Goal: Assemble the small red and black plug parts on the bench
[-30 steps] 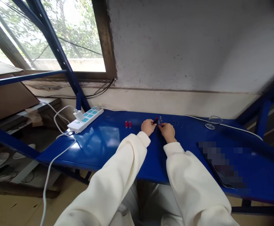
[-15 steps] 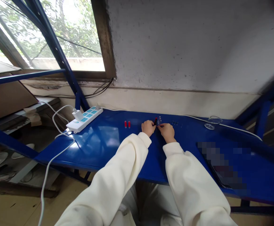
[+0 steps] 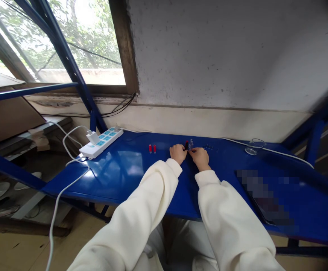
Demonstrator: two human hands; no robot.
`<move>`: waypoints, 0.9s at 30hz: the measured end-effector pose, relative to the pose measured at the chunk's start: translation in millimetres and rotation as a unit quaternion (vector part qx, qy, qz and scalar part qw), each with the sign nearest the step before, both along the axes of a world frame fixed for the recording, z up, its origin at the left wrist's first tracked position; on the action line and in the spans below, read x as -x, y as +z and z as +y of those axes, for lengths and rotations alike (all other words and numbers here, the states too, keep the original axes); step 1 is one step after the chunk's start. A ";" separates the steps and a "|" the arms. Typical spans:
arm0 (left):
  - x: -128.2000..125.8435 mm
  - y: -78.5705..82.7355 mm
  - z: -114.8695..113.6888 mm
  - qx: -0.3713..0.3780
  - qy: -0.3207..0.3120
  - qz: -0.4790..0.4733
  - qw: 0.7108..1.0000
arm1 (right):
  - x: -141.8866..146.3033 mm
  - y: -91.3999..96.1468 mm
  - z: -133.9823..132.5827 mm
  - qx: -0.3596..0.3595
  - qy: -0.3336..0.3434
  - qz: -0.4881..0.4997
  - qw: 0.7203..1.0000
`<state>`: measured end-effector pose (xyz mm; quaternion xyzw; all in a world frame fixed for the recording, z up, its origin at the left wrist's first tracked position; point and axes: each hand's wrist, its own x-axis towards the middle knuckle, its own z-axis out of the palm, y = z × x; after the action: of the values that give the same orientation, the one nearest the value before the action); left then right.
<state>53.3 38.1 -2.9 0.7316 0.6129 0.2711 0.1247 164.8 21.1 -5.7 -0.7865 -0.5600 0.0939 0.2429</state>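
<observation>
My left hand (image 3: 178,153) is closed around a small black item with a red top (image 3: 186,144), which sticks up past the fingertips. Close by on the right, my right hand (image 3: 200,158) has thumb and finger pinched together, meeting the left fingertips; whatever lies between them is too small to name. Just behind the fingers stand several small clear pieces (image 3: 191,143). Two small red cylinders with pale lower ends (image 3: 152,149) stand side by side to the left. Several tiny dark and clear parts (image 3: 209,147) lie right of my right hand.
On the blue table (image 3: 119,180), a white power strip (image 3: 102,143) with a plugged-in adapter sits at the left. A clear round container (image 3: 251,150) and a white cable (image 3: 289,155) are at the right. Nearer stands a blurred-out dark flat object (image 3: 261,199). Blue frame bars flank both sides.
Both hands stay in nearly the same place. The item in my left fingers has shifted very slightly; nothing was visibly let go.
</observation>
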 end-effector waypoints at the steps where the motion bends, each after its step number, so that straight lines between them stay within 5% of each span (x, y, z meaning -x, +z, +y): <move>1: 0.0 -0.1 -0.1 -0.002 0.001 0.002 1.000 | 0.0 0.0 0.0 0.001 -0.001 0.001 1.000; 11: 2.6 4.0 -2.9 0.004 -0.006 0.014 1.000 | -0.9 -1.4 0.7 -0.003 0.003 -0.004 1.000; 18: 36.7 22.8 -36.3 -0.031 -0.032 -0.005 0.999 | -1.3 -1.4 -0.9 -0.005 0.012 -0.014 1.000; 27: 89.4 24.1 -57.8 -0.012 0.148 0.023 0.989 | 10.2 14.8 -21.3 -0.043 -0.013 -0.029 0.999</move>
<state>-36.0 -19.8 21.2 0.6404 0.7137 0.2772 0.0607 154.6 -0.3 9.1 -0.7848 -0.5601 0.0437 0.2617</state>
